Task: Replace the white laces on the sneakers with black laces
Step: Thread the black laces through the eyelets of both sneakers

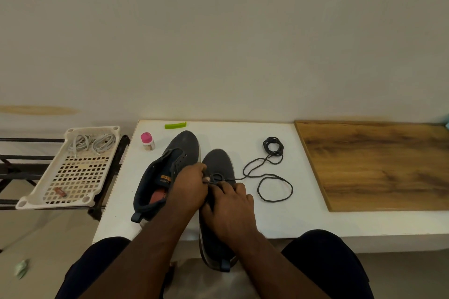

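I see both my left hand (188, 187) and right hand (230, 204) pinching the thin black lace (267, 177) at the right dark grey fabric sneaker's (220, 165) eyelets, its slack trailing rightward across the white surface (243, 133).

This looks like a plain room in a home. A bare off-white painted wall (218, 31) fills the view from nine to three o'clock. Below it stands a low white table (279, 213) with a brown wood-grain board (376, 165) at three o'clock. At nine o'clock a perforated cream plastic tray (75, 177) rests on a black metal rack (14, 167) over a pale tiled floor (48, 238).
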Available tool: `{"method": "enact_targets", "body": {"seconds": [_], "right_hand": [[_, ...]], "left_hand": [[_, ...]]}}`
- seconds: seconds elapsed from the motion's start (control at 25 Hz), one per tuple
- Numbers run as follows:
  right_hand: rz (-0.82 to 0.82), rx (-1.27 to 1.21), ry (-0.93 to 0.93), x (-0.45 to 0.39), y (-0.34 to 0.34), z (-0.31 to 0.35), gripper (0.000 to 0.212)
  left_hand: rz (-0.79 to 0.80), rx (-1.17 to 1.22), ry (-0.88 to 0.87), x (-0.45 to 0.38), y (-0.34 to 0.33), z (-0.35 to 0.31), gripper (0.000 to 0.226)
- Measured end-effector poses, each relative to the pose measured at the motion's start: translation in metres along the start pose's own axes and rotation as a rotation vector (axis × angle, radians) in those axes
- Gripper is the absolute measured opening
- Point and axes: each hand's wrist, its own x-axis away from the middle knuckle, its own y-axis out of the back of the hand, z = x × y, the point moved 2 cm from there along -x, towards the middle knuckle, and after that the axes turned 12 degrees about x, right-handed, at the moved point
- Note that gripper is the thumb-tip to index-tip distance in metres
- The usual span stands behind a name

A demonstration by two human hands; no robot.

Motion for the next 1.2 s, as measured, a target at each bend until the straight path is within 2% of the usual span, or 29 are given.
{"method": "enact_targets", "body": {"seconds": [0.08,0.16,0.28,0.36,0.44,0.52,0.64,0.76,0.92,1.12,1.2], "right_hand": [[0.002,0.001,0.002,0.000,-0.001,0.000,0.049],[0.008,0.007,0.002,0.000,-0.001,-0.001,0.049],[-0.005,-0.007,0.002,0.001,-0.001,-0.001,0.047],[-0.013,-0.008,0.000,0.001,-0.001,-0.001,0.048],[-0.011,-0.004,0.000,0.001,-0.002,-0.001,0.050],[-0.013,-0.007,0.003,0.001,-0.002,-0.001,0.049],[-0.020,-0.016,0.002,0.000,-0.002,-0.002,0.048],[0.002,0.001,-0.001,0.000,-0.003,-0.002,0.049],[0.002,0.002,0.002,0.000,-0.002,-0.002,0.048],[0.013,-0.010,-0.002,-0.001,-0.003,-0.002,0.050],[0.013,-0.008,0.001,-0.001,-0.003,-0.002,0.049]], "left_hand": [[0.118,-0.189,0.073,-0.006,0.000,-0.005,0.029],[0.147,-0.263,0.087,-0.008,0.000,-0.010,0.025],[-0.051,-0.027,0.033,0.003,0.004,-0.013,0.014],[-0.199,0.212,0.038,0.010,0.012,-0.016,0.023],[-0.244,0.328,0.077,0.010,0.016,-0.018,0.027],[-0.161,0.252,0.093,0.009,0.014,-0.017,0.024],[0.005,-0.008,0.114,0.010,0.002,-0.006,0.025],[-0.010,-0.114,0.075,0.005,0.002,-0.002,0.025],[-0.068,-0.037,0.012,0.002,0.007,-0.007,0.022],[-0.268,0.387,-0.113,0.012,0.019,-0.023,0.022],[-0.200,0.334,-0.061,0.011,0.015,-0.020,0.023]]}}
